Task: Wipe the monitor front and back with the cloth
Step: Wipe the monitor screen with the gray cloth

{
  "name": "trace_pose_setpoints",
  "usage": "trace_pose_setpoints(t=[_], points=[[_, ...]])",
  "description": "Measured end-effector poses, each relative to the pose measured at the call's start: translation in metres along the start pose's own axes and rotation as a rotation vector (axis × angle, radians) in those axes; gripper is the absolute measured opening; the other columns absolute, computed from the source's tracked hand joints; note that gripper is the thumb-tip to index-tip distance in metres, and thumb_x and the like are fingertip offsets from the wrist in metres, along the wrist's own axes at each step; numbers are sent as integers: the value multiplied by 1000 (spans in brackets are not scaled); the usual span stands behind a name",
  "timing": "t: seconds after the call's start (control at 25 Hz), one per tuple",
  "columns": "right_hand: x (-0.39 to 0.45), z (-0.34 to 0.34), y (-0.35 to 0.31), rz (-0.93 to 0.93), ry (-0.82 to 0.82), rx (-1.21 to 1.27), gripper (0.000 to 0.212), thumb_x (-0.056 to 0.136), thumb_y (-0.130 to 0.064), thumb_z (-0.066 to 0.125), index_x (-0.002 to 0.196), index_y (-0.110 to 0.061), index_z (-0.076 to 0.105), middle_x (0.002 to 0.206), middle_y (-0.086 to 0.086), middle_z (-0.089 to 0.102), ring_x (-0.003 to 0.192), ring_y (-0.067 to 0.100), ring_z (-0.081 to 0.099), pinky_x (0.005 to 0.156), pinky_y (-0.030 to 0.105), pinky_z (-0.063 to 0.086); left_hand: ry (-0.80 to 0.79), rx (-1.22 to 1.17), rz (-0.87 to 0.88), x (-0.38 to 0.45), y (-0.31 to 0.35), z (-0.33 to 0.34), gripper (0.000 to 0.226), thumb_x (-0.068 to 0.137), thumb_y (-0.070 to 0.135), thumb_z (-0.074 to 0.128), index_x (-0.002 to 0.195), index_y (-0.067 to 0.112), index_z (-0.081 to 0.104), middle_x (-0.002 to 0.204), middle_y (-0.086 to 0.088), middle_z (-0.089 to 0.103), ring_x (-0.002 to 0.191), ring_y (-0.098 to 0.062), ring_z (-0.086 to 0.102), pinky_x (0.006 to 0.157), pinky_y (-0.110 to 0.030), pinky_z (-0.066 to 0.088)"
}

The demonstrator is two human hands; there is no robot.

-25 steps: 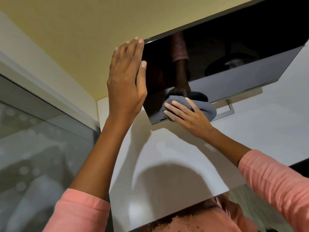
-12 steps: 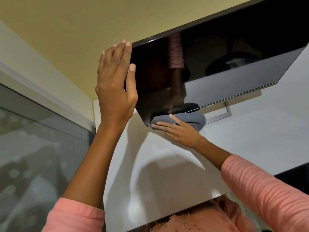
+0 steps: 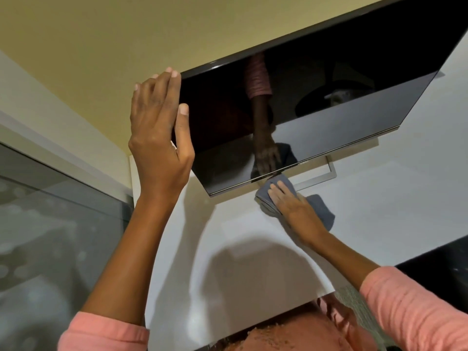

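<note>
- The right hand [image 3: 291, 206] lies flat on the gray cloth [image 3: 317, 211], fingers straight, at the bottom edge of the monitor [image 3: 316, 97], low center.
- The screen stretches up and right from it.
- The left hand [image 3: 158, 138] holds the monitor's left edge with straight fingers.

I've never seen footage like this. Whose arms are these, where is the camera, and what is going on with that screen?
There is no machine here: these are a person's two bare arms, filmed by one wide camera worn on the head, looking forward and down, so everything seems tilted. The left hand steadies the side edge of a dark, switched-off monitor, fingers straight. The right hand lies flat on a grey cloth, pressing it on the white desk just below the monitor's bottom edge. The monitor stands on a thin metal stand. The screen mirrors the arm and cloth.
</note>
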State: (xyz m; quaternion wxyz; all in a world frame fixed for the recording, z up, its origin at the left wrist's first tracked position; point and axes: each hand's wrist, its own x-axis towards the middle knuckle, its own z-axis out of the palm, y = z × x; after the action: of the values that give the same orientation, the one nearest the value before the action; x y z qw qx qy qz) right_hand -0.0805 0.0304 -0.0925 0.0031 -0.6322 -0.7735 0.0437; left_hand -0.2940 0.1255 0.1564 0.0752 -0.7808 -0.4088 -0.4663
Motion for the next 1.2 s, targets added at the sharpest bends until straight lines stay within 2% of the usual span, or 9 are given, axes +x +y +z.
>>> trace_pose_setpoints(t=[0.08,0.16,0.28,0.4,0.52,0.6,0.76,0.96,1.2], points=[[23,-19,-22,69,-150,413,36,94,-16,52,130,-13,57,137,8,53,127,21,50,100,34,42,-7,4,1,0,1,-1,35,100,11,41,132,1,52,137,-12,52,131,-25,44,116,-44,26],[45,-20,-25,475,-26,728,22,90,-32,60,75,-25,74,88,0,74,86,11,69,79,30,51,-12,9,0,1,1,-1,35,100,11,41,132,1,52,137,-12,52,132,-24,44,116,-44,26],[69,-31,-24,927,-302,551,66,66,-81,53,94,-23,64,106,7,68,108,29,61,95,44,49,-6,7,-13,0,3,0,35,100,10,42,132,1,52,137,-11,51,132,-23,43,116,-44,26],[88,-37,-27,1009,-382,587,67,69,-80,51,98,-20,59,114,5,65,116,31,56,102,45,44,1,21,-17,-2,4,0,34,100,9,41,131,0,52,136,-11,52,131,-23,44,116,-44,26],[66,-33,-21,874,-349,610,64,74,-76,46,109,-24,59,116,4,63,113,29,57,100,44,45,2,27,-25,0,5,1,34,100,9,40,130,-1,53,135,-13,53,130,-26,46,115,-46,27],[37,-28,-13,607,-271,627,58,85,-63,46,127,-24,54,129,4,55,115,20,53,102,34,39,22,19,-45,0,8,3,33,100,8,41,129,-2,53,133,-14,54,128,-29,47,113,-49,29],[4,-10,14,81,-187,462,49,103,-28,33,150,-25,22,160,-1,8,147,20,3,117,41,2,73,21,-89,3,15,7,31,99,3,42,126,-4,55,129,-17,57,123,-32,51,111,-51,30],[-46,-12,100,218,-237,-35,81,94,-17,51,151,-22,-6,160,5,-12,148,26,-7,116,40,19,96,67,-137,3,25,11,30,100,6,44,125,-4,55,126,-19,58,124,-31,49,108,-56,31],[-35,-37,137,260,-244,-9,83,92,-22,58,152,-19,1,160,4,-4,147,26,5,117,34,22,123,231,-231,6,51,36,42,103,22,35,135,-5,44,141,-17,45,138,-33,29,118,-33,4]])
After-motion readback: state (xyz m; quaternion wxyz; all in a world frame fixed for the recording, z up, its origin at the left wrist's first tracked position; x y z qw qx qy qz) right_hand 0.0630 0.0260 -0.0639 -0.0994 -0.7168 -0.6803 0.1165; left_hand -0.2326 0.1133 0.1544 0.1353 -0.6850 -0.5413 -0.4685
